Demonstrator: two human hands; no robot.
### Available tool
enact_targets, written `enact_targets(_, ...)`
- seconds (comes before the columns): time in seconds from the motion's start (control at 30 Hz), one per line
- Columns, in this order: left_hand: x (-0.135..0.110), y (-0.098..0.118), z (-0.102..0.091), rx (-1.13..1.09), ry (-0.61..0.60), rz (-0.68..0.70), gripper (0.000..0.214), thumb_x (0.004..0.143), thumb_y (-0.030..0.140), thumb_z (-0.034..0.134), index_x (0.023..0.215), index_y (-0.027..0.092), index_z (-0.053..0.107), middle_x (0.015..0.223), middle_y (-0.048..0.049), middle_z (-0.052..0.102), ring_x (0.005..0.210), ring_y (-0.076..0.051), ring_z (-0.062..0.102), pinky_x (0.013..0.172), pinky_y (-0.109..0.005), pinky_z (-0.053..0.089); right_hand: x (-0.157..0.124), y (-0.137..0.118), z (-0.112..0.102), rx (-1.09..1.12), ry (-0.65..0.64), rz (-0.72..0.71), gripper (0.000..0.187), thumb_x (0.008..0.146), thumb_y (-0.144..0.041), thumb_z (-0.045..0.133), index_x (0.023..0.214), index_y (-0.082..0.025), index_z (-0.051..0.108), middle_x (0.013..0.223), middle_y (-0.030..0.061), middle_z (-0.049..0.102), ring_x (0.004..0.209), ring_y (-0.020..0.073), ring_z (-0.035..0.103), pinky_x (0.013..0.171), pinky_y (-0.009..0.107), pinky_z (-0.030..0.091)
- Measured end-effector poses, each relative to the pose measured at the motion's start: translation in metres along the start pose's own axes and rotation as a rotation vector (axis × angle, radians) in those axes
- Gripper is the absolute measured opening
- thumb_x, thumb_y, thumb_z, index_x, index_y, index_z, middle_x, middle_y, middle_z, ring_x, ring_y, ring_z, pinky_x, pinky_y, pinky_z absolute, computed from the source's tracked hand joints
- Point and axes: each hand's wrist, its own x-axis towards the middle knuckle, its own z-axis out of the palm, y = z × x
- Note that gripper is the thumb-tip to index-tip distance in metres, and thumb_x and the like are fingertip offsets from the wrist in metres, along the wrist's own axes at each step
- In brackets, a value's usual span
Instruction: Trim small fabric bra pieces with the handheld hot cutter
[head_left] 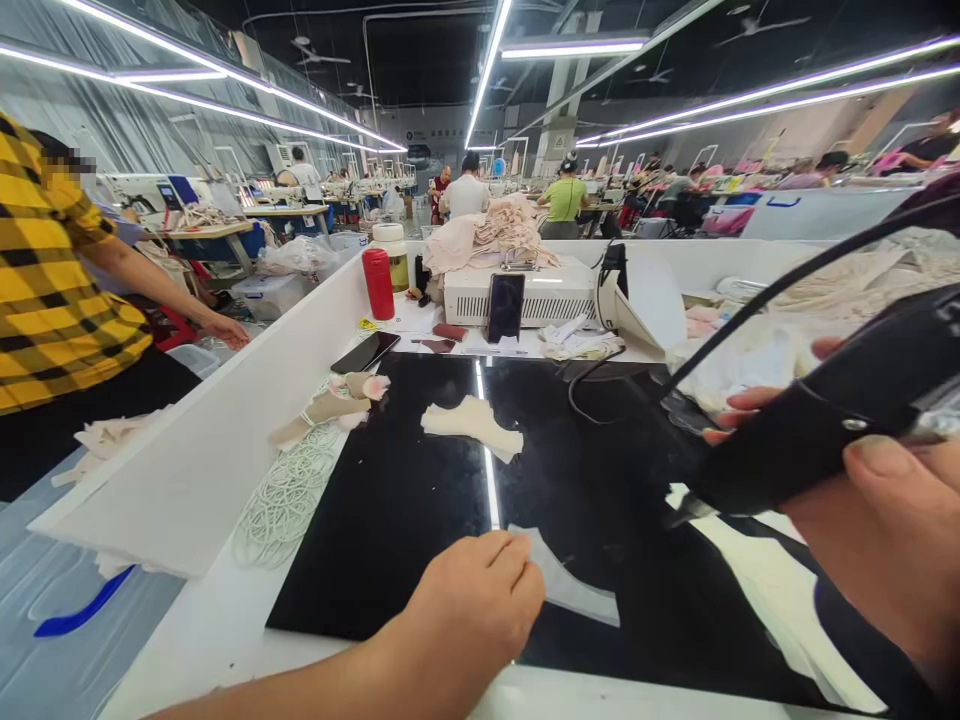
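My left hand [469, 605] rests near the front edge of a glossy black work surface [390, 500], fingers curled and pressed on the end of a thin translucent white cut piece [570, 585]. At the right, my right hand [877, 530] is raised and wrapped round a black corded hand tool [817, 420], whose pointed tip hangs a little above the surface to the right of the cut piece. Further back on the black surface lies a small stack of cream fabric pieces [474, 422].
White elastic loops [289, 495] and a bundle of cream and pink pieces [337, 400] lie at the left. Behind stand a red bottle [379, 283], two phones [505, 307], a white machine box [525, 290] and fabric piles. A person in a yellow checked shirt [52, 280] stands beyond the white partition [195, 470].
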Motion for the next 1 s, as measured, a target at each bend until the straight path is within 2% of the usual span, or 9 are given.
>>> enact_targets(0.1, -0.001, 0.000, 0.001, -0.001, 0.023, 0.011, 0.026, 0.101, 0.003, 0.044, 0.110, 0.009, 0.067, 0.119, -0.0103, 0.077, 0.109, -0.021, 0.075, 0.096, -0.030, 0.063, -0.013, -0.020, 0.030, 0.269, -0.071, 0.202, 0.056, 0.067, -0.066, 0.098, 0.106, -0.031, 0.077, 0.100, 0.0141, 0.077, 0.085, 0.0349, 0.076, 0.062, 0.048, 0.064)
enact_targets(0.2, -0.001, 0.000, 0.004, 0.020, 0.051, 0.015, 0.026, 0.102, 0.004, 0.044, 0.111, 0.008, 0.068, 0.119, -0.0110, 0.077, 0.108, -0.021, 0.076, 0.095, -0.030, 0.063, -0.024, -0.028, 0.059, 0.359, -0.089, 0.195, 0.068, 0.063, -0.065, 0.100, 0.116, -0.030, 0.075, 0.097, 0.0113, 0.075, 0.077, 0.0304, 0.072, 0.059, 0.044, 0.063)
enact_targets(0.27, -0.001, 0.000, 0.006, 0.043, 0.080, 0.010, 0.027, 0.102, 0.003, 0.044, 0.110, 0.008, 0.069, 0.118, -0.0111, 0.078, 0.107, -0.021, 0.076, 0.093, -0.030, 0.064, -0.030, -0.027, 0.075, 0.394, -0.114, 0.155, 0.065, 0.066, -0.063, 0.100, 0.116, -0.029, 0.074, 0.093, 0.0066, 0.071, 0.075, 0.0254, 0.069, 0.062, 0.040, 0.062)
enact_targets(0.33, -0.001, 0.001, 0.007, 0.056, 0.105, 0.016, 0.027, 0.102, 0.003, 0.044, 0.110, 0.009, 0.069, 0.118, -0.0114, 0.079, 0.105, -0.021, 0.077, 0.091, -0.030, 0.064, -0.036, -0.025, 0.089, 0.446, -0.128, 0.109, 0.051, 0.075, -0.056, 0.097, 0.109, -0.029, 0.071, 0.088, 0.0014, 0.067, 0.071, 0.0211, 0.066, 0.063, 0.036, 0.062)
enact_targets(0.43, 0.000, 0.001, 0.007, 0.058, 0.125, 0.019, 0.025, 0.103, 0.005, 0.046, 0.110, 0.009, 0.070, 0.119, -0.0116, 0.079, 0.104, -0.021, 0.077, 0.088, -0.030, 0.065, -0.043, -0.021, 0.104, 0.491, -0.078, 0.057, 0.037, 0.087, -0.048, 0.090, 0.107, -0.030, 0.065, 0.081, -0.0028, 0.065, 0.066, 0.0181, 0.064, 0.060, 0.033, 0.059)
enact_targets(0.6, 0.000, 0.002, 0.010, 0.063, 0.141, 0.014, 0.025, 0.103, 0.006, 0.047, 0.111, 0.009, 0.070, 0.119, -0.0120, 0.079, 0.104, -0.022, 0.077, 0.088, -0.030, 0.065, -0.049, -0.015, 0.116, 0.492, -0.040, 0.074, 0.035, 0.091, -0.042, 0.087, 0.111, -0.030, 0.061, 0.081, -0.0039, 0.065, 0.066, 0.0177, 0.064, 0.060, 0.032, 0.058)
enact_targets(0.87, 0.003, 0.003, 0.005, 0.051, 0.192, 0.002, 0.027, 0.105, 0.006, 0.044, 0.107, 0.009, 0.071, 0.115, -0.0100, 0.080, 0.100, -0.021, 0.078, 0.085, -0.029, 0.065, -0.053, -0.009, 0.116, 0.494, -0.039, 0.083, 0.034, 0.092, -0.040, 0.085, 0.113, -0.029, 0.060, 0.082, -0.0034, 0.065, 0.069, 0.0179, 0.063, 0.061, 0.032, 0.058)
enact_targets(1.0, 0.001, 0.002, 0.007, 0.075, 0.158, 0.016, 0.022, 0.103, 0.006, 0.049, 0.110, 0.009, 0.070, 0.118, -0.0111, 0.080, 0.103, -0.021, 0.077, 0.086, -0.030, 0.065, -0.053, -0.009, 0.118, 0.483, -0.024, 0.073, 0.033, 0.092, -0.039, 0.084, 0.111, -0.029, 0.060, 0.082, -0.0033, 0.065, 0.068, 0.0177, 0.063, 0.061, 0.032, 0.057)
